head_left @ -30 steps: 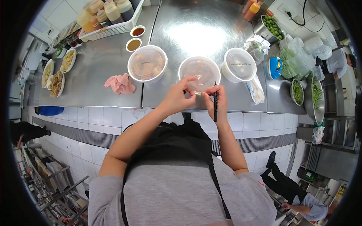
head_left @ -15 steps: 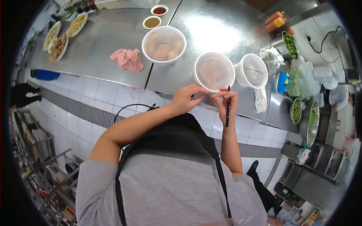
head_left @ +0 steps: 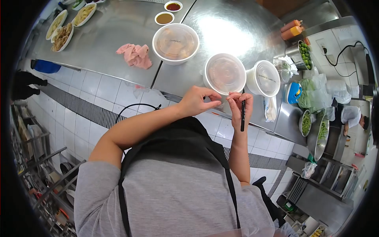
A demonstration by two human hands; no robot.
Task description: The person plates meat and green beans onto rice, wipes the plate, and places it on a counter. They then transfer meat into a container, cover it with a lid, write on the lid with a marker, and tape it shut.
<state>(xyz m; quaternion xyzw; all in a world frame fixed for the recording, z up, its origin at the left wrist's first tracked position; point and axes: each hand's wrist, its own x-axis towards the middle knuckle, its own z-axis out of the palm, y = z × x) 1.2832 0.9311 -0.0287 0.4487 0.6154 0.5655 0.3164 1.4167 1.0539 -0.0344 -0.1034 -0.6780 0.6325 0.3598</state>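
Note:
Three white round containers with translucent lids stand on the steel table: a left one [head_left: 175, 42], a middle one [head_left: 224, 74] and a right one [head_left: 265, 78]. Dark writing shows on the left and right lids. My left hand [head_left: 201, 100] is just in front of the middle container, thumb and fingers apart, with nothing visible between them. A black marker [head_left: 242, 114] points up in my right hand [head_left: 239, 106], whose thumb and fingers are pinched close to the middle container's front rim. Whether the fingertips also hold something small is unclear.
A pink cloth [head_left: 135, 55] lies left of the containers, with two sauce cups [head_left: 164, 18] behind. Plates of food [head_left: 62, 38] stand at the far left. Sauce bottles [head_left: 292, 29], limes [head_left: 304, 55] and bowls of green vegetables [head_left: 306, 123] are on the right. Another person [head_left: 350, 119] is at far right.
My left thumb and fingers have spread apart. The marker has turned slightly more upright in my right hand. The camera view has shifted a little.

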